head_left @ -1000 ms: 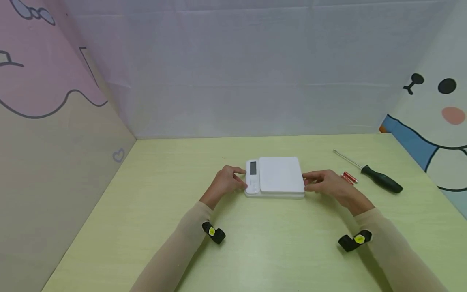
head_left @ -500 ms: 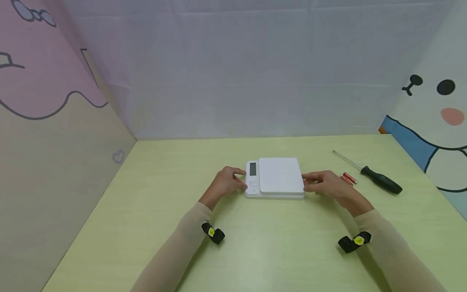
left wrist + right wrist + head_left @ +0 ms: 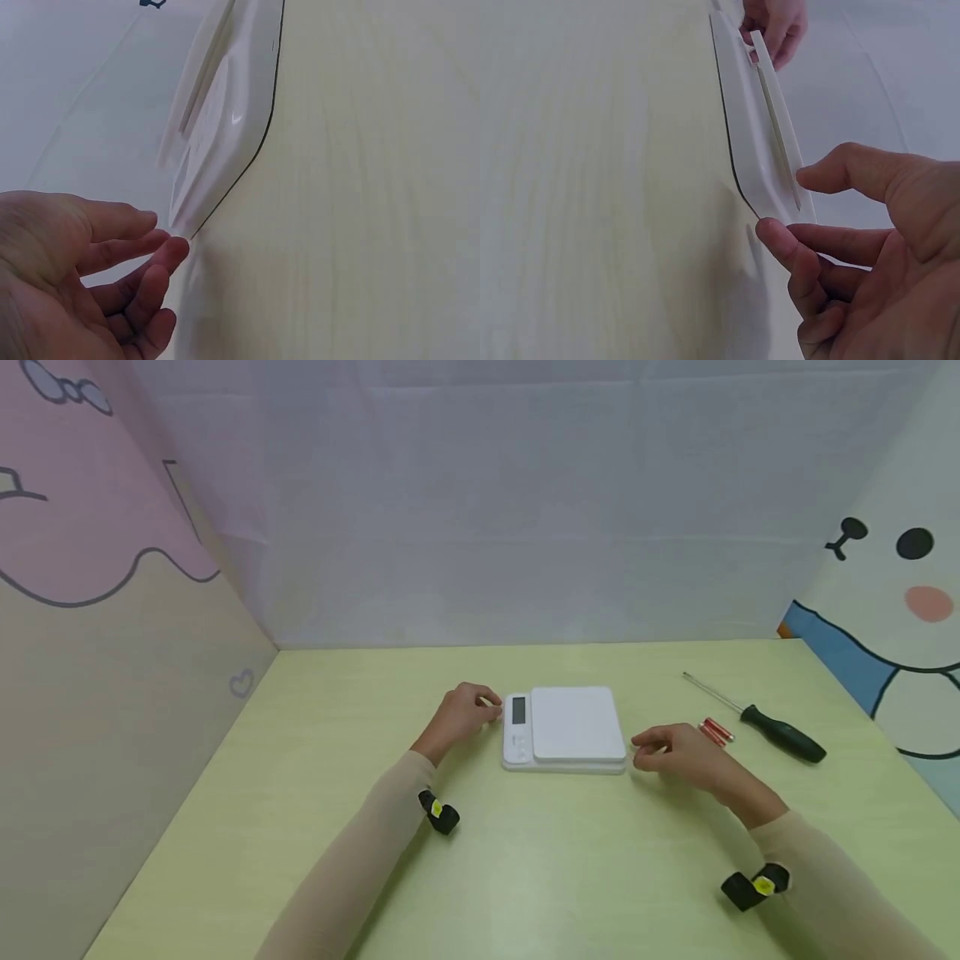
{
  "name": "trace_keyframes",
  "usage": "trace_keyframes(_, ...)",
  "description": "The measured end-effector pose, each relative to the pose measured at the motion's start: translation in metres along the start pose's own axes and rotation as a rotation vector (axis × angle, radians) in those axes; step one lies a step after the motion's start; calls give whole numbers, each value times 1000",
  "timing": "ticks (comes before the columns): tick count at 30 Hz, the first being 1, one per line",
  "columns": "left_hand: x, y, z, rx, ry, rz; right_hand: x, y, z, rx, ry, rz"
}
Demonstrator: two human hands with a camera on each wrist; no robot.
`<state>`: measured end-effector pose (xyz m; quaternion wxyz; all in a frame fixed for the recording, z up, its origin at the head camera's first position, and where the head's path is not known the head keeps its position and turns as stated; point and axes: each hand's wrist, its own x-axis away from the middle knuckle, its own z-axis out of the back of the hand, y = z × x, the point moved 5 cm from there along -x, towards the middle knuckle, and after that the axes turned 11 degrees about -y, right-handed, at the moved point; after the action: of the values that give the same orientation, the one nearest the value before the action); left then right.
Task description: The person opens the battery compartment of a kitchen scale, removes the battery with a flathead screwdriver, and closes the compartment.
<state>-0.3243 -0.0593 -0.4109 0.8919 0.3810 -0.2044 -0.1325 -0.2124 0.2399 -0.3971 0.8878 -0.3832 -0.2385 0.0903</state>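
Observation:
A white digital kitchen scale (image 3: 577, 724) lies flat on the table, its dark display and buttons on the left side. Just beside its far left corner is my left hand (image 3: 463, 714), with loosely bent fingers and nothing between thumb and fingertips. In the left wrist view its fingertips are close to the scale's corner (image 3: 225, 142); whether they touch I cannot tell. My right hand (image 3: 686, 758) is a small gap away from the scale's right edge in the head view, fingers loosely curved, holding nothing. Both wrists carry black straps.
Right of the scale, partly behind my right hand, lie red batteries (image 3: 718, 730) side by side. A screwdriver (image 3: 783, 733) with a dark green handle lies farther right. A white sheet (image 3: 465, 527) hangs behind the table (image 3: 360, 710), with printed panels at both sides.
Both hands have come off the scale's sides. My left hand has shifted toward the far corner, my right hand to the right and nearer me. The scale stays in place.

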Motion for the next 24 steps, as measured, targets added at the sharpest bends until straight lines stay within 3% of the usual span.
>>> trace_keyframes(6,-29,12,7,-69,21,-87,9,-7,-15,62,55,2)
trace_keyframes(12,-48,21,6,-105,-63,-129,8,-16,-31,111,112,-24)
trace_keyframes(17,-57,25,0,-138,-149,-145,6,-18,-37,138,138,-25)
trace_keyframes(24,-63,24,-2,-150,-201,-143,6,-16,-36,146,153,-59)
